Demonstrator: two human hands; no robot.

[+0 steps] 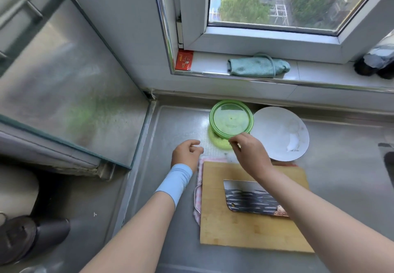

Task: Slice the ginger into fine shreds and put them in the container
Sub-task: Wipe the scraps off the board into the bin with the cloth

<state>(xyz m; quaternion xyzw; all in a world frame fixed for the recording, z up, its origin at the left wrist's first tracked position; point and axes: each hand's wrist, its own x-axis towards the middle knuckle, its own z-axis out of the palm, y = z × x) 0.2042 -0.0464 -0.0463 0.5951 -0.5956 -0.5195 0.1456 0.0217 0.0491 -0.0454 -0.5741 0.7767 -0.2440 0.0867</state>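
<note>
From the head view, the person stands at a steel counter (170, 123) under a window. The round green container (231, 119) sits at the back of it with its lid on. A paler green disc (218, 142) shows from under its near edge, and a white plate (281, 133) touches its right side.

The right hand (249, 151) reaches over the far edge of the wooden cutting board (251, 230) to the container's near rim. Its thumb and forefinger are drawn together there, but I can't tell what they nip, if anything. Just beneath that hand is a pale blurred lump (231, 157), too smeared to name.

The left hand (187, 153), with a blue wrist sleeve (177, 180), hangs left of the container, fingers loosely curled, nothing in them.

A cleaver (249, 198) lies flat on the board. A pink checked cloth (197, 198) pokes out along the board's left side.
</note>
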